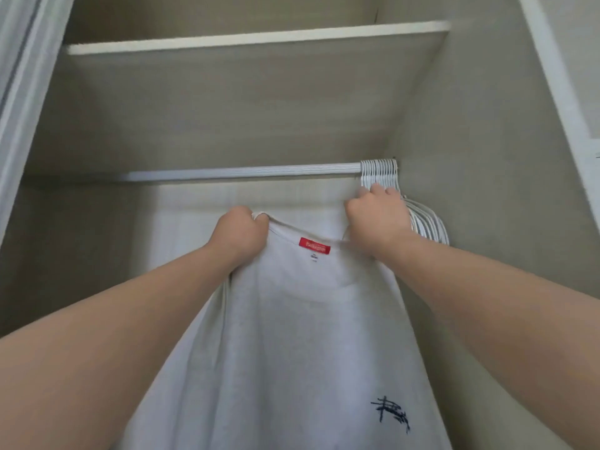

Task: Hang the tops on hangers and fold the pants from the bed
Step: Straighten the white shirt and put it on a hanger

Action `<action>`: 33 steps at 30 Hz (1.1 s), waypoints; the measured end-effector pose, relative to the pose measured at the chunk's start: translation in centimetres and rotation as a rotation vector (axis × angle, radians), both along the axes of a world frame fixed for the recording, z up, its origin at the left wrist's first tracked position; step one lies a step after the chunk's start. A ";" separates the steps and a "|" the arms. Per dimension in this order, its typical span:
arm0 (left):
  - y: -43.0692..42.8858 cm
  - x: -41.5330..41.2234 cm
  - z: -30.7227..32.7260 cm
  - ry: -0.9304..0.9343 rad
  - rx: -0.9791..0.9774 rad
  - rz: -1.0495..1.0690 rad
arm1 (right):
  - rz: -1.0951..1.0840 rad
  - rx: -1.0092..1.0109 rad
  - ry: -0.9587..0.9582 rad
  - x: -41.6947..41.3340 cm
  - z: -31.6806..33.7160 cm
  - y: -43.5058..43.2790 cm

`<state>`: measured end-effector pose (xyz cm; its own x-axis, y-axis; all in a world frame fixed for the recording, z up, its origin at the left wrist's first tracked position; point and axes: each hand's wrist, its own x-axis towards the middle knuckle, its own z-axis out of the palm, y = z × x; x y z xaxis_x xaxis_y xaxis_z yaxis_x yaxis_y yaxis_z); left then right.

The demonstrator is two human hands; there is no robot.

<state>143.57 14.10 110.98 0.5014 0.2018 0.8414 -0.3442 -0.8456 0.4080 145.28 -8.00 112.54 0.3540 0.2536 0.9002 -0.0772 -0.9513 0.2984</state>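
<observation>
Shirt [292, 336] soft matt cloth; rail [240, 173] ribbed satin metal; hangers [380, 172] smooth white, plastic-looking.

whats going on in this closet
A person stands at an open closet holding up a white t-shirt. The left hand grips it at the collar, next to the red label. The right hand reaches to the bunch of white hangers crowded at the right end of the rod, fingers curled around their necks. The shirt is not yet on a hanger, and the rest of the rod is bare.
</observation>
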 end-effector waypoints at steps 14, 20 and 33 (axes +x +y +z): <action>-1.3 5.1 1.6 0.020 0.074 -0.044 | -0.334 0.034 0.048 3.5 3.3 -2.0; 0.6 4.6 1.6 0.029 0.079 -0.006 | -0.301 0.079 0.099 3.4 3.6 -2.7; 2.3 1.2 2.6 -0.020 0.087 0.055 | 0.040 0.308 0.010 0.7 5.3 -2.7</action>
